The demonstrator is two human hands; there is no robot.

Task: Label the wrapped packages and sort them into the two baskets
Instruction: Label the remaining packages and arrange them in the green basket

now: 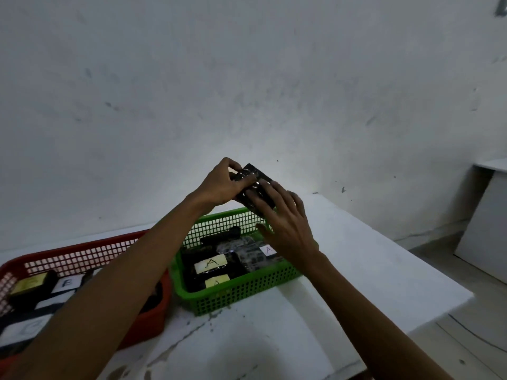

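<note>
I see both hands raised above the far rim of the green plastic mesh basket (pixel 247 294), sharing one black package wrapped in glossy film (pixel 256 174). The package is in the air and tilted, clear of the basket below it. My left hand (pixel 222 185) grips its left end with the fingers curled round the edge. My right hand (pixel 285 226) lies over the package's near face with the fingers fairly straight and spread and the thumb held out to the side; it presses rather than clasps.

The green basket stands on the white tabletop (pixel 356 270), toward its far edge. Inside lie several black wrapped packages, two bearing yellow labels marked A (pixel 210 263) and one bearing a white label marked A (pixel 267 250).

Just beside it, toward the left edge of the tabletop, sits the red plastic mesh basket (pixel 82 242). It holds more dark packages, one with a white label marked B (pixel 66 283); the other labels there are too blurred to read. My left forearm crosses over this basket.
</note>
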